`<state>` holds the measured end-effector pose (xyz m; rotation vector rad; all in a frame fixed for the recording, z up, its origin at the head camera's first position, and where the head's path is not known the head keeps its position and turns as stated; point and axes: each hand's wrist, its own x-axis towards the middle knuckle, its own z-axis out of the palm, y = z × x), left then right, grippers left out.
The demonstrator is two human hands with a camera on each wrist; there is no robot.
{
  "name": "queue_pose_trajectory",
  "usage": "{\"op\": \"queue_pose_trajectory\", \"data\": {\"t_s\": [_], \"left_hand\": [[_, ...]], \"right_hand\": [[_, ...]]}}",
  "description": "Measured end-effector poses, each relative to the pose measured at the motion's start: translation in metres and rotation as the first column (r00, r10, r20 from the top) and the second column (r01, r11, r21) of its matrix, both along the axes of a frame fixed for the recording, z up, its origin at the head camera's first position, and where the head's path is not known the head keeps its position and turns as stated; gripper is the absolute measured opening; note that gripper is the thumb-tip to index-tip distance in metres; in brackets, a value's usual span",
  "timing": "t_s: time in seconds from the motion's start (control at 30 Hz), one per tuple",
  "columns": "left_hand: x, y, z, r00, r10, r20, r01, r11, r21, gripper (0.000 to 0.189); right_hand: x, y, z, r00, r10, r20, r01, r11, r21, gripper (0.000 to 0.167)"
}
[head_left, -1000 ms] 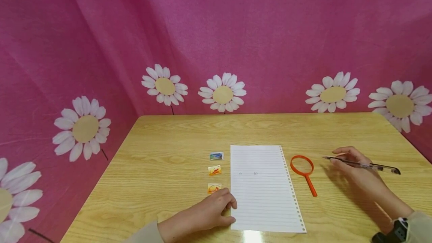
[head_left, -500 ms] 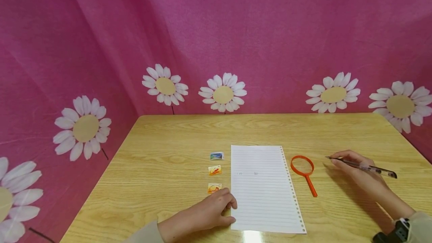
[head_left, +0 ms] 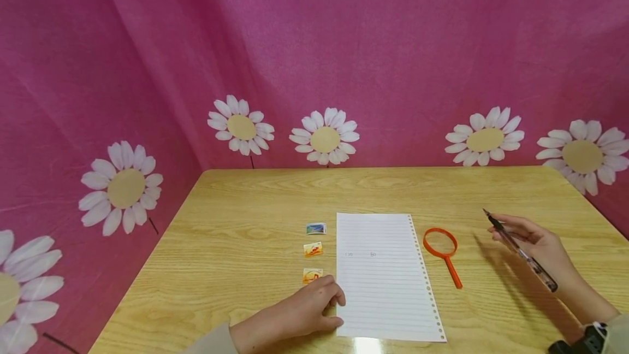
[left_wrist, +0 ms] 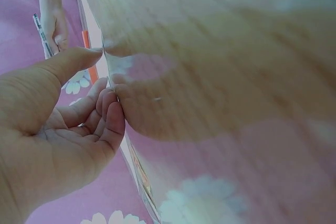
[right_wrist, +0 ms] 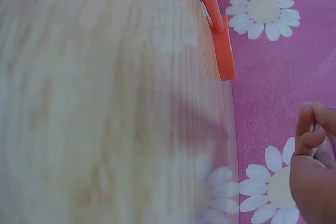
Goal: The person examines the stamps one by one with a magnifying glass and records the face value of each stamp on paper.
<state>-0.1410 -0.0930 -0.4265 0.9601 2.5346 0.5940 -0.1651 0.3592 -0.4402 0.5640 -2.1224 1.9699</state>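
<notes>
A lined sheet of paper [head_left: 385,294] with punched holes lies on the table, bearing two small handwritten numbers. Along its left edge rests my left hand [head_left: 312,305], fingers bent and thumb touching near the edge; the left wrist view shows the fingertips [left_wrist: 113,108] down on the surface. My right hand [head_left: 545,250] holds a pen [head_left: 522,253] with a see-through barrel above the table, its tip pointing up and away. In the right wrist view the right hand [right_wrist: 317,166] shows only partly, and the pen cannot be made out.
Between paper and right hand lies a red magnifying glass [head_left: 448,258]. Left of the paper, three small stamps form a column: a blue one [head_left: 316,228], an orange one [head_left: 313,249] and another orange one [head_left: 312,275] beside my left hand. A pink flowered curtain [head_left: 393,59] hangs behind the table.
My right hand has turned, swinging the pen from nearly level to a steep slant with its tip farther away. The left hand and paper stay put.
</notes>
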Motion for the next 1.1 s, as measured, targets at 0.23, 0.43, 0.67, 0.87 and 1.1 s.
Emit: {"op": "queue_pose_trajectory", "data": {"t_s": [0.23,0.43,0.67,0.87,1.1], "left_hand": [[0.0,0.0,0.001,1.0,-0.003,0.003,0.003,1.0,-0.002,0.019],[0.0,0.0,0.002,1.0,-0.01,-0.006,0.01,1.0,0.003,0.019],[0.0,0.0,0.002,1.0,-0.014,-0.006,0.014,1.0,0.005,0.019],[0.0,0.0,0.003,1.0,-0.012,-0.002,0.012,1.0,-0.003,0.019],[0.0,-0.001,0.002,1.0,-0.01,-0.008,0.009,1.0,-0.011,0.019]], "right_hand": [[-0.003,0.003,0.005,0.938,0.345,-0.039,-0.336,0.873,-0.354,0.05],[-0.001,0.001,0.006,0.981,0.191,0.012,-0.181,0.947,-0.264,0.04],[-0.005,-0.004,0.006,0.982,-0.191,-0.008,0.173,0.874,0.453,0.018],[-0.019,-0.01,0.004,0.98,-0.181,-0.08,0.188,0.728,0.659,0.01],[-0.029,-0.018,-0.001,0.978,-0.105,-0.178,0.204,0.633,0.747,0.017]]}}
